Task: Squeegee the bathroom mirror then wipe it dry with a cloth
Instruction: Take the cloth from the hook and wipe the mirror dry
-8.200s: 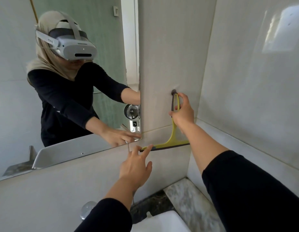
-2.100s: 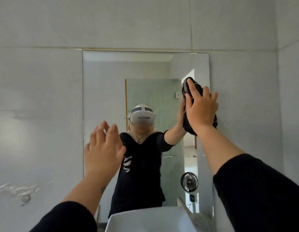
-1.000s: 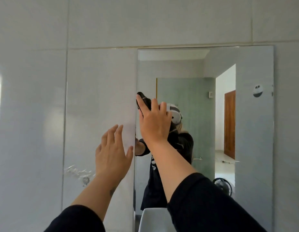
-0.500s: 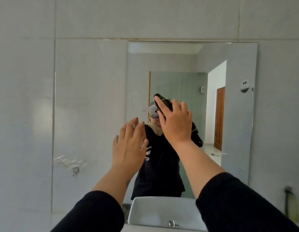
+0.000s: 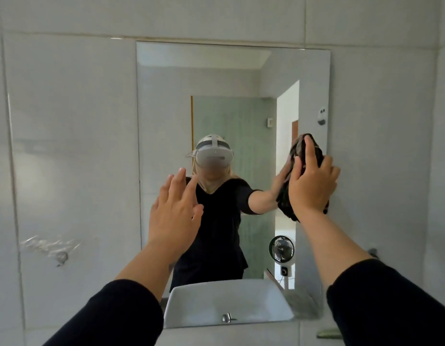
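The rectangular bathroom mirror (image 5: 166, 108) hangs on the white tiled wall straight ahead. My right hand (image 5: 312, 186) presses a dark crumpled cloth (image 5: 295, 156) flat against the glass near the mirror's right edge, at mid height. My left hand (image 5: 175, 211) is raised in front of the mirror's left part, fingers spread and holding nothing; I cannot tell whether it touches the glass. A small yellow-green piece at the lower right, possibly the squeegee (image 5: 328, 334), is mostly hidden by my right sleeve.
The mirror reflects a person with a white headset, a white basin (image 5: 229, 303) with a chrome tap, a small fan and a doorway. A scuffed patch with a small hole (image 5: 60, 257) marks the wall tile left of the mirror.
My right hand with the cloth has swept from the mirror's left and middle over to its right edge. My left hand stays raised and open. The view has shifted so the mirror sits centred.
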`<state>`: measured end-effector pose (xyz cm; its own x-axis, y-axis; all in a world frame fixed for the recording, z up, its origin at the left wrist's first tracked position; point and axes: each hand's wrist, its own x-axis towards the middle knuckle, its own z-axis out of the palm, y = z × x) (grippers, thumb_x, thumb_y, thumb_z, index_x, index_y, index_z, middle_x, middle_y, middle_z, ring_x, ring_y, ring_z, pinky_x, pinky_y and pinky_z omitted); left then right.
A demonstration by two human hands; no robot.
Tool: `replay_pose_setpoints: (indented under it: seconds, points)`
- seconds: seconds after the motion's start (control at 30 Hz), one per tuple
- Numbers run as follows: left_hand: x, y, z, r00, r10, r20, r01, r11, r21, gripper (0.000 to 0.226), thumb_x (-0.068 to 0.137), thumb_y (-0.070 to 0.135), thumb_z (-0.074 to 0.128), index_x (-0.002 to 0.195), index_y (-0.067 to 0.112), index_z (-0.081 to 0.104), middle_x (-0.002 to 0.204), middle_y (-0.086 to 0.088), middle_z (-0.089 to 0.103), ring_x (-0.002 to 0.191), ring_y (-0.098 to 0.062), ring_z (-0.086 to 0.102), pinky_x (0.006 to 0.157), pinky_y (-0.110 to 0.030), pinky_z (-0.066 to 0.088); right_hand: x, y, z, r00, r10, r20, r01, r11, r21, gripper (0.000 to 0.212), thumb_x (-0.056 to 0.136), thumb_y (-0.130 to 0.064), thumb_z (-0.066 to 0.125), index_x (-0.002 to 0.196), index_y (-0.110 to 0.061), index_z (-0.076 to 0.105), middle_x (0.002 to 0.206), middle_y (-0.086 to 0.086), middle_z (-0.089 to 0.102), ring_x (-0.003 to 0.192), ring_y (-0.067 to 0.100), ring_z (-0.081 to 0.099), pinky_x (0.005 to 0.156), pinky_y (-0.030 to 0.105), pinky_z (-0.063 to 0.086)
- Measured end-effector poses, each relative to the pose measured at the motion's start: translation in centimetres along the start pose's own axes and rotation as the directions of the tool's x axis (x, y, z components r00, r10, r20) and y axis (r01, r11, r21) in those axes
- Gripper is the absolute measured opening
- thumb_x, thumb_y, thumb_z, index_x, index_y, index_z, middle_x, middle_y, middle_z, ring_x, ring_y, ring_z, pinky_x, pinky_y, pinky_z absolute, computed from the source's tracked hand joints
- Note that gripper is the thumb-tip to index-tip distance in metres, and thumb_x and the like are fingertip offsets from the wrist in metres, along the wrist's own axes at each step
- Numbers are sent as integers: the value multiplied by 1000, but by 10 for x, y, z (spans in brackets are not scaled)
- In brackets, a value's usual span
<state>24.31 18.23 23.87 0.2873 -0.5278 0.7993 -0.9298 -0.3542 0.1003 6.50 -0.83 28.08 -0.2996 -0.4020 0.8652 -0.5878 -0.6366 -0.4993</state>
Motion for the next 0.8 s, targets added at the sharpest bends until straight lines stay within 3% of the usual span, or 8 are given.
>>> replay_pose_setpoints:
  seconds: [0.1,0.2,0.3,0.47,0.6,0.8]
  points:
    - [0,0,-4,1000,0,-14,0,1000,-7,58,97,43,41,148,30,18,157,1,8,144,-24,8,106,-47,37,-12,18,0,981,192,-3,-192,981,13,45,99,-35,37,145,-33,36,119,19,50,101,39,45,75,44,41]
    - [3,-4,-12,999,28,-35,-28,1000,-4,51,96,45,42,143,32,30,152,3,21,137,-23,21,99,-48,41,-30,9,3,974,228,-6,-228,974,18,45,99,-33,38,144,-32,36,120,19,50,101,39,45,75,45,42]
    - [12,-12,-24,995,40,-93,-44,998,-47,43,94,37,49,136,31,41,144,5,35,128,-22,33,94,-48,42,-49,-18,6,996,90,-20,-88,994,58,44,96,-29,45,140,-30,44,109,18,55,91,38,49,68,46,46]
    - [37,-41,-45,991,32,-127,-28,999,27,61,85,12,58,139,31,37,148,2,29,130,-25,28,88,-47,47,-78,-70,14,973,-222,68,217,973,79,46,94,-30,50,140,-33,44,101,11,58,83,29,49,65,37,43]
    - [47,-59,-52,996,35,-83,-24,991,133,77,81,4,58,146,31,27,154,-2,19,137,-28,21,95,-46,45,-102,-110,22,887,-438,143,428,899,97,48,96,-32,48,142,-36,38,105,9,57,89,29,51,69,41,46]
    - [46,-77,-50,989,112,-97,-92,977,191,74,87,13,62,147,30,24,157,0,18,141,-26,23,103,-47,40,-144,-148,39,720,-649,246,651,754,86,56,91,-30,56,142,-31,34,115,15,53,100,36,53,79,48,45]
